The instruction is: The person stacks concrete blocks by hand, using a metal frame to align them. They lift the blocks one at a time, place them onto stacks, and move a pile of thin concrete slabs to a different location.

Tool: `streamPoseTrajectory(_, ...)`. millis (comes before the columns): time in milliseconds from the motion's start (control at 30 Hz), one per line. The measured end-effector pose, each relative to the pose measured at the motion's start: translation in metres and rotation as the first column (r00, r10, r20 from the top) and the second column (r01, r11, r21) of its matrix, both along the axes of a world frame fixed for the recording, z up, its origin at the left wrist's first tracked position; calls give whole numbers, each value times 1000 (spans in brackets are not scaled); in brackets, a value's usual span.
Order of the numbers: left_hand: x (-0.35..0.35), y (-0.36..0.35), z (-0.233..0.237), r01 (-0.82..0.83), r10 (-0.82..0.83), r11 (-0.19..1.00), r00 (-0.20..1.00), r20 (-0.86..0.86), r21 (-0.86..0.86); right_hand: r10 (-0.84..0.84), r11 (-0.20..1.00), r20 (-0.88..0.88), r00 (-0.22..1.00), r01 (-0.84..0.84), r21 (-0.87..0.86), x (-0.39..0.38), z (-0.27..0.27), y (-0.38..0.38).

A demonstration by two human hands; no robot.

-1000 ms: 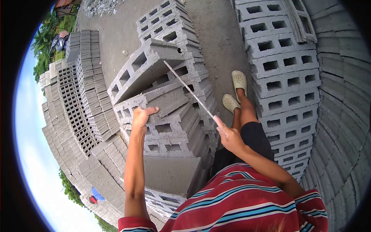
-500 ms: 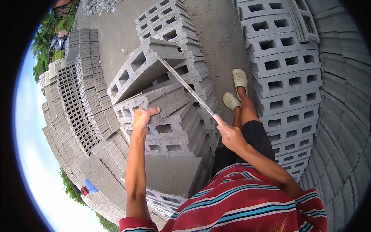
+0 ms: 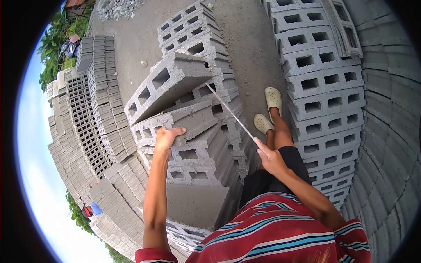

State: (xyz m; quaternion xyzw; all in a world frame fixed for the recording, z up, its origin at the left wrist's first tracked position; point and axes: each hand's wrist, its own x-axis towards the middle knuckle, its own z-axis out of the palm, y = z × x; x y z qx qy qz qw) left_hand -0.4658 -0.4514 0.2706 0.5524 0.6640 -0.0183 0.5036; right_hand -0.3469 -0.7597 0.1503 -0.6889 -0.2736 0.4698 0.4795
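Observation:
My left hand [image 3: 166, 138] grips the near edge of a grey hollow block [image 3: 193, 119] on top of the middle stack, its thumb over the top face. Beyond it, another hollow block [image 3: 169, 81] lies tilted, with a gap under it. My right hand [image 3: 269, 157] is closed around the near end of a thin metal rod [image 3: 234, 114]. The rod points up and left, its far tip beside the right end of the tilted block; whether it touches is not clear.
A tall stack of hollow blocks [image 3: 324, 83] stands on the right, with more stacks [image 3: 105, 101] at the left. A smooth-faced block [image 3: 197, 204] lies close to my body. Gravel [image 3: 115, 9] is at the top, and a person [image 3: 92, 210] is at the far left.
The rod's tip has moved from the tilted block's face to near its right end. My right hand has shifted slightly right and down. The view has shifted a little.

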Motion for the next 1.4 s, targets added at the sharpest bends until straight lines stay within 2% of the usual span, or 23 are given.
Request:
streamPoseTrajectory(100,7,2,-15,-26,24,998,999,-35,-65,-57,997,-141,988,64,45,14,25,7)
streamPoseTrajectory(133,2,5,-35,-41,39,999,994,-101,-13,-106,983,-15,994,107,147,18,29,14)
streamPoseTrajectory(233,5,-2,-89,213,-127,966,886,-447,148,-26,999,-31,999,27,30,39,31,15)
streamPoseTrajectory(333,42,-19,-49,275,-164,957,775,-610,93,-77,994,190,979,59,95,67,26,15)
streamPoseTrajectory(367,37,-21,-47,273,-158,958,766,-623,93,-100,992,250,963,76,105,73,27,15)
streamPoseTrajectory(400,35,-18,-48,279,-161,955,769,-619,98,-119,988,166,979,134,-78,81,33,10)
streamPoseTrajectory(500,43,-18,-51,303,-169,945,775,-609,122,-83,915,271,959,181,-360,107,30,-9)
streamPoseTrajectory(533,44,-19,-50,312,-176,942,774,-608,123,-83,883,372,925,241,-403,112,29,-15)
streamPoseTrajectory(633,44,-13,-49,330,-234,943,752,-616,45,-132,829,666,734,450,-332,125,11,-39)
streamPoseTrajectory(667,43,-13,-50,336,-262,942,741,-618,4,-100,787,703,704,489,-377,132,5,-48)
streamPoseTrajectory(767,41,-17,-54,345,-203,932,750,-629,111,-4,693,755,656,546,-470,153,-13,-80)
streamPoseTrajectory(867,41,-16,-54,338,-208,935,766,-608,105,156,596,710,686,508,-622,171,-19,-98)
streamPoseTrajectory(967,43,-16,-52,327,-192,937,774,-603,122,306,536,615,727,403,-742,179,-51,-122)
streamPoseTrajectory(1067,42,-17,-52,314,-192,943,780,-596,108,592,190,308,745,242,-951,194,-80,-129)
streamPoseTrajectory(1167,42,-15,-49,284,-187,955,799,-572,84,420,159,503,756,484,-861,206,-105,-110)
streamPoseTrajectory(1267,40,-16,-49,242,-154,965,831,-535,97,256,366,298,920,193,-910,234,-117,-75)
streamPoseTrajectory(1333,41,-12,-50,245,-164,966,830,-532,85,-51,650,230,972,207,-731,240,-124,-53)
streamPoseTrajectory(1367,41,-14,-48,247,-174,967,830,-529,69,-184,753,149,972,237,-613,243,-124,-46)
streamPoseTrajectory(1400,41,-13,-46,230,-168,971,837,-521,57,-71,846,162,984,145,-513,252,-126,-34)
